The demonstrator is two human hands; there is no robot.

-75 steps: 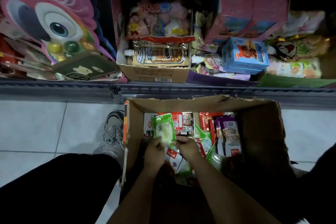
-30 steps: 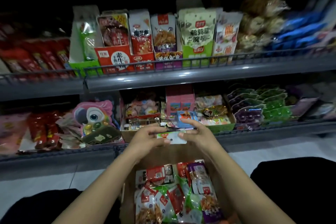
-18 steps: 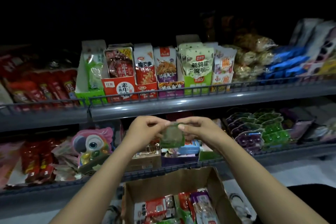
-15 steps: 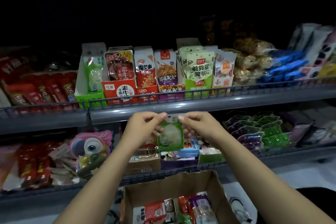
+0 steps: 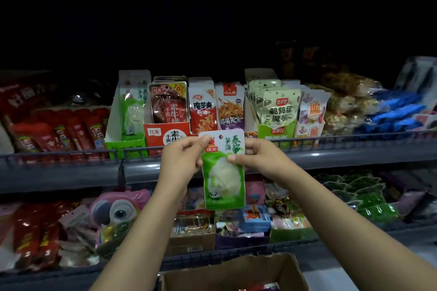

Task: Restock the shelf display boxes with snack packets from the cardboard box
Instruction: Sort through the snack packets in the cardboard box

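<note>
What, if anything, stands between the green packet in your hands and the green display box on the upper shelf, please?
Only the shelf's wire rail runs before the green box. The packet sits right of the box, so it must go up over the rail.

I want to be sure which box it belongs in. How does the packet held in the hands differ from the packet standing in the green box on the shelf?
The held packet is out in front of the shelf, pinched by the left hand and right hand; the boxed packet stands in the green box. The held packet shows whole; the box front hides the boxed packet's bottom edge. Both share the same green and white design with a small panda.
</note>
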